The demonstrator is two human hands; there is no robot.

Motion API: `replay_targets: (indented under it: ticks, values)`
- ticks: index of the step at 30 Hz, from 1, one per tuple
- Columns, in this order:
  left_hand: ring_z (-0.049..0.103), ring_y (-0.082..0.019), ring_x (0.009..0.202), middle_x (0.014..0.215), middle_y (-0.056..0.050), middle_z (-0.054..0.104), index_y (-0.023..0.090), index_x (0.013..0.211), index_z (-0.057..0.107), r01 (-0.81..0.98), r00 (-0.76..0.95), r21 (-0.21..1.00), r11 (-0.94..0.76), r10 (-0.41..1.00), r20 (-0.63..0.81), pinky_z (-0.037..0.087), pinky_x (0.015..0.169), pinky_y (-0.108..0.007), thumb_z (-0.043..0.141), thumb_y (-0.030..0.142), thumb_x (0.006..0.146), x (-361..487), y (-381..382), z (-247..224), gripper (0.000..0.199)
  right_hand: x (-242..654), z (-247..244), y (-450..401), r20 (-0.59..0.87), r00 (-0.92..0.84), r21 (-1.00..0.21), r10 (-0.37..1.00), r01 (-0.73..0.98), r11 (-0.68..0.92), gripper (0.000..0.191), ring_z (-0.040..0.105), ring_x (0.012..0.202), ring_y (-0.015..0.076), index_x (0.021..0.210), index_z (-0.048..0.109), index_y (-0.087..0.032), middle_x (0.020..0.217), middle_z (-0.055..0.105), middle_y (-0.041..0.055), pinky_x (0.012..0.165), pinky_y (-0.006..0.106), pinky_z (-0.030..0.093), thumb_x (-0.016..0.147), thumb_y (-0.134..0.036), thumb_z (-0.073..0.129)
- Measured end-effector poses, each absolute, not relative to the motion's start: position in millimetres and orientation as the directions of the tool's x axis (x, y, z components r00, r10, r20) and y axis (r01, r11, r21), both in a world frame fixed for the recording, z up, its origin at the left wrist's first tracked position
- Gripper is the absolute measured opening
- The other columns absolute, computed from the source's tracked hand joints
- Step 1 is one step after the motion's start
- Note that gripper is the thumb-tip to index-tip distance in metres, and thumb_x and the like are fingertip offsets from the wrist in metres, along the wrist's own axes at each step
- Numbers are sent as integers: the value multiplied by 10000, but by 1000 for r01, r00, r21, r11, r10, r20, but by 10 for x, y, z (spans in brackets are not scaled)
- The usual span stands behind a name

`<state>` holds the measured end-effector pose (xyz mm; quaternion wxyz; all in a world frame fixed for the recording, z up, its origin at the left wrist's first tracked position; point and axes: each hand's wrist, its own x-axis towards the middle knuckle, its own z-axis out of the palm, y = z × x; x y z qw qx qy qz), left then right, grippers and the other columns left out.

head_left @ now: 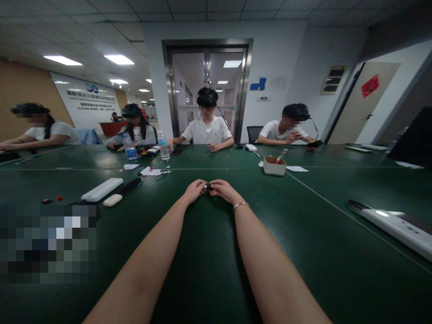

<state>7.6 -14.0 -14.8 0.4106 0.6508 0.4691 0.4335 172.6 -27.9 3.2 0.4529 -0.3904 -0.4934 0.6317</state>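
Both my arms stretch forward over the green table (209, 252), and the hands meet near its middle. A small dark cylindrical piece with a silvery end (208, 186) is between them. My left hand (195, 191) pinches its silvery end. My right hand (223, 190), with a bracelet (240, 206) at the wrist, grips the black end. The fingers cover most of the piece, so its exact kind cannot be made out.
A white oblong device (102, 189) and a white rounded case (112, 200) lie to the left. Ahead stand water bottles (164, 146) and a small box (274, 166). Another white device (398, 227) lies right. Several people wearing headsets sit across the table.
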Motion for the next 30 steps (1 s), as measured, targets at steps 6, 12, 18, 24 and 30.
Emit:
replay_targets:
  ticks: [6, 12, 18, 24, 30]
  values:
    - [507, -80, 571, 699, -2, 574, 156, 972, 584, 245, 240, 935, -256, 951, 197, 400, 530, -200, 591, 282, 732, 79, -158, -145, 271, 1723, 54, -302, -53, -284, -980, 957, -169, -104, 126, 616, 497, 92, 893, 547, -107, 616, 622, 32, 519, 188, 530, 797, -28, 525]
    - [514, -88, 593, 753, -21, 585, 159, 969, 590, 259, 223, 933, -249, 956, 192, 394, 514, -200, 553, 287, 756, 70, -144, -153, 251, 1722, 84, -326, -59, -278, -981, 959, -162, -107, 134, 615, 496, 90, 907, 543, -108, 614, 617, 27, 524, 187, 530, 805, -24, 516]
    - [506, -79, 570, 761, -16, 581, 165, 958, 599, 261, 201, 932, -252, 958, 203, 388, 498, -191, 556, 299, 745, 57, -132, -157, 255, 1716, 73, -313, -60, -281, -981, 958, -163, -109, 132, 615, 501, 95, 905, 551, -102, 623, 623, 37, 528, 196, 532, 797, -28, 534]
    - [495, -83, 563, 695, -9, 567, 146, 937, 601, 281, 203, 932, -231, 963, 177, 389, 502, -195, 498, 304, 783, 81, -170, -106, 243, 1709, 51, -295, -53, -281, -979, 958, -174, -105, 132, 617, 501, 96, 889, 554, -105, 657, 633, 40, 515, 198, 526, 784, -26, 546]
    - [499, -78, 588, 795, -22, 590, 153, 972, 594, 256, 198, 937, -236, 962, 188, 384, 504, -189, 565, 212, 714, 85, -197, -86, 266, 1724, 40, -285, -51, -285, -980, 957, -170, -103, 134, 617, 505, 94, 896, 556, -107, 633, 625, 34, 529, 193, 529, 790, -27, 536]
